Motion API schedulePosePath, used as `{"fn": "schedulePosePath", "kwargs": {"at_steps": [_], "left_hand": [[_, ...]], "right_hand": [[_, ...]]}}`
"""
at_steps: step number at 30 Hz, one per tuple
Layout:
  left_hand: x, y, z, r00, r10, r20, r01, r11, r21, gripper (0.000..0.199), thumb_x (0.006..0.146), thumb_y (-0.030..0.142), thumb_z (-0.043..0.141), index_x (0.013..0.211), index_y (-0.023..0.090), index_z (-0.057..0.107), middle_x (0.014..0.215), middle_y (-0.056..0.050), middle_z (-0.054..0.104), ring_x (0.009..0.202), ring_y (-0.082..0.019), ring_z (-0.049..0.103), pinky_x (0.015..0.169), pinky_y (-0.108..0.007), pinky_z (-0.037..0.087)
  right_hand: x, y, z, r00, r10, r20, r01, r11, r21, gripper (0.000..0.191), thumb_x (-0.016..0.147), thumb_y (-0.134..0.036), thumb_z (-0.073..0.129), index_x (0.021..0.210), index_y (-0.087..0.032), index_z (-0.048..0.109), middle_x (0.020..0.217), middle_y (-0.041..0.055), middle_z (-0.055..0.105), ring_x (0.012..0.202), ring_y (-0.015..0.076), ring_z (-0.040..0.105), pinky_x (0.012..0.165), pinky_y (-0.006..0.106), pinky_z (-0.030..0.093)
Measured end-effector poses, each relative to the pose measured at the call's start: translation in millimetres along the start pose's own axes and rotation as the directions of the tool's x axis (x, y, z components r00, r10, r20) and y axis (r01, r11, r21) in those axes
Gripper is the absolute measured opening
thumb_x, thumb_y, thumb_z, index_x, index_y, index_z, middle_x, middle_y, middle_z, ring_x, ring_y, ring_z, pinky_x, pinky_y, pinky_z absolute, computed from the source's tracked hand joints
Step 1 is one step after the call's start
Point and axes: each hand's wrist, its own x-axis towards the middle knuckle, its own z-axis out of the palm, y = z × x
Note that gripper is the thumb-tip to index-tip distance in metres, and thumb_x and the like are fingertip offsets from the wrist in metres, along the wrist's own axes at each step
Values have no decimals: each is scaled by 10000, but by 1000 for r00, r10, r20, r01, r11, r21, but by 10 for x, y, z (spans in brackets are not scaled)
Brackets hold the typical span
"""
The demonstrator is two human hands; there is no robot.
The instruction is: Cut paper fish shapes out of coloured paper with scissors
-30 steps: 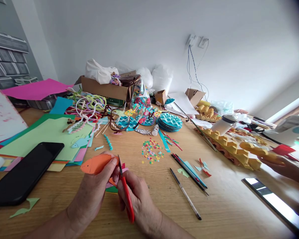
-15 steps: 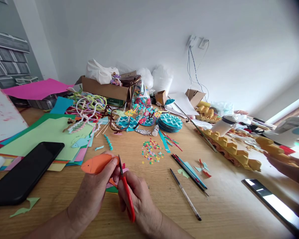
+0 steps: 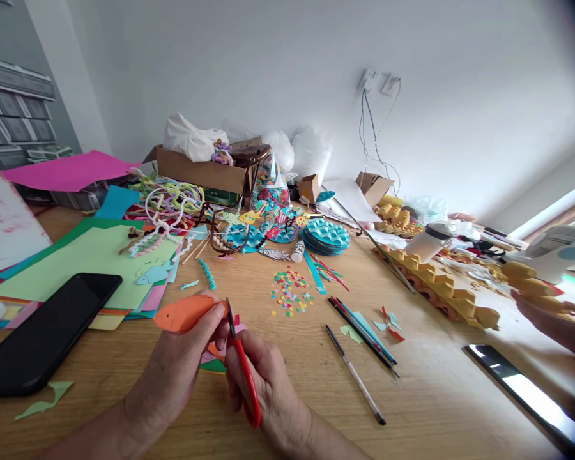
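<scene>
Pinched between the thumb and fingers of my left hand (image 3: 184, 358) is an orange paper fish (image 3: 184, 314), its pointed head with a drawn eye facing left. My right hand (image 3: 271, 383) grips red-handled scissors (image 3: 247, 377). Their dark blades (image 3: 230, 317) point up and away, at the fish's tail end beside my left fingertips. My left fingers partly cover that end, so the exact cut cannot be seen. Colourful paper scraps (image 3: 215, 358) lie on the table beneath and between my hands.
A black phone (image 3: 52, 332) and coloured sheets (image 3: 71, 259) lie left. Ahead are confetti dots (image 3: 292, 291) and stacked blue egg-carton pieces (image 3: 324, 236). Pencils (image 3: 364, 335) and a pen (image 3: 355, 374) lie right. At far right, another person's hand (image 3: 551, 319) holds a yellow egg-carton piece (image 3: 527, 278).
My hands, the orange fish and the scissors stay almost in place. The view shifts very slightly. The other person's hand and yellow carton piece have moved a little.
</scene>
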Motion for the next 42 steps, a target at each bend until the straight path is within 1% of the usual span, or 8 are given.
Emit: {"fn": "schedulePosePath", "kwargs": {"at_steps": [10,17,25,29,31,34,38,42], "left_hand": [[52,95,-26,994,1,112,-11,996,89,197,709,315,645,564,198,580,502,42,549,487,-114,486,491,-210,422],[92,124,-63,991,-39,125,25,994,110,171,680,306,646,575,181,594,532,30,569,487,-115,493,475,-217,414],[199,143,-138,990,-66,121,52,992,114,199,653,348,691,599,174,610,568,13,592,557,-139,528,515,-238,451],[321,164,-228,999,2,32,-6,993,121,201,601,323,749,651,158,644,603,5,623,566,-137,555,552,-249,470],[372,183,-279,997,45,65,-54,988,142,177,632,308,744,654,166,641,600,17,621,576,-126,551,551,-229,457],[419,218,-330,989,79,126,-101,980,171,145,662,265,728,628,183,614,570,40,592,557,-109,520,524,-206,418],[439,255,-346,987,41,155,-70,980,187,124,656,239,718,636,192,605,577,49,574,550,-105,506,520,-211,395],[425,257,-355,987,-35,160,0,977,211,135,624,267,718,631,166,629,577,21,593,538,-118,522,504,-226,390]], "right_hand": [[3,-9,-19,1000,7,14,-7,1000,17,411,899,-516,410,643,-196,384,468,-67,373,366,56,350,357,153,274],[2,42,-40,1000,-10,4,10,998,-68,432,906,-519,405,628,-191,374,490,-57,374,437,59,347,412,164,268],[34,2,-68,998,61,-20,-60,997,46,402,864,-538,428,650,-198,399,462,-63,399,362,67,377,351,162,292],[90,-98,-215,997,27,-74,-40,981,-192,330,869,-436,416,644,-195,409,514,-46,424,416,76,398,388,173,280],[73,-203,-282,1000,-11,-9,6,874,-486,300,872,-350,443,629,-176,461,535,-30,461,460,78,397,435,187,269],[-48,-382,-328,988,97,119,42,575,-817,249,839,-306,506,656,-157,585,557,16,567,450,95,420,451,225,247],[-298,-476,-315,938,272,215,131,296,-946,241,834,-320,537,770,-142,687,690,111,693,588,221,622,507,266,344],[-447,-413,-272,891,405,205,124,218,-968,243,840,-293,538,860,-125,712,785,156,719,692,295,684,552,301,435]]}}
